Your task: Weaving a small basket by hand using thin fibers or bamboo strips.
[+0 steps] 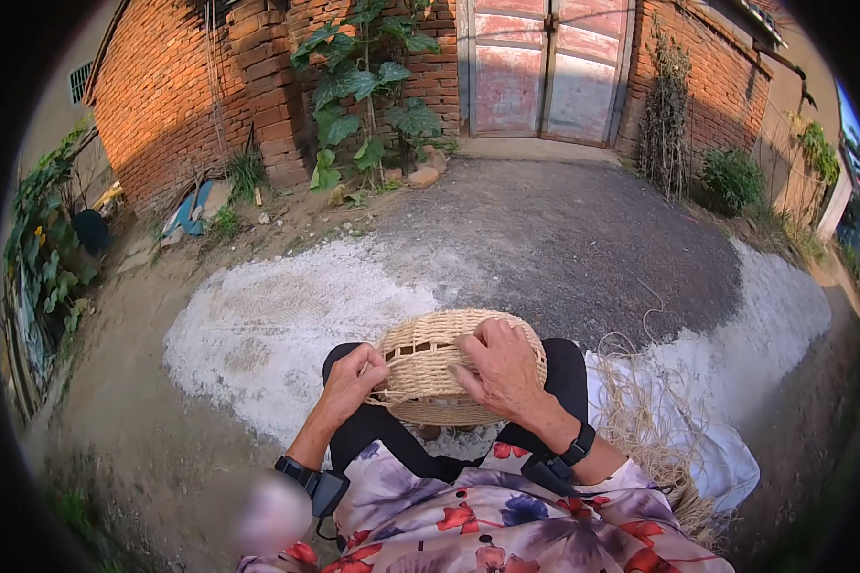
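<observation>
A tan woven basket [425,382] rests on my lap between my dark-clad knees. Its side has a band of open gaps between the woven rows. My left hand [355,375] is closed at the basket's left edge, with thumb and fingers pinched together there; whether a loose strand is between them is too small to tell. Across the basket's right side lies my right hand [503,371], its fingers curled against the weave near the gaps. The fingertips of that hand are partly hidden.
To my right, loose straw-coloured strands [631,401] spill over a white sack [721,463]. Pale gravel [268,315] and dark gravel [564,239] cover the ground ahead. Beyond stand a brick wall [177,105], a leafy climbing plant [358,86] and a worn double door [548,72].
</observation>
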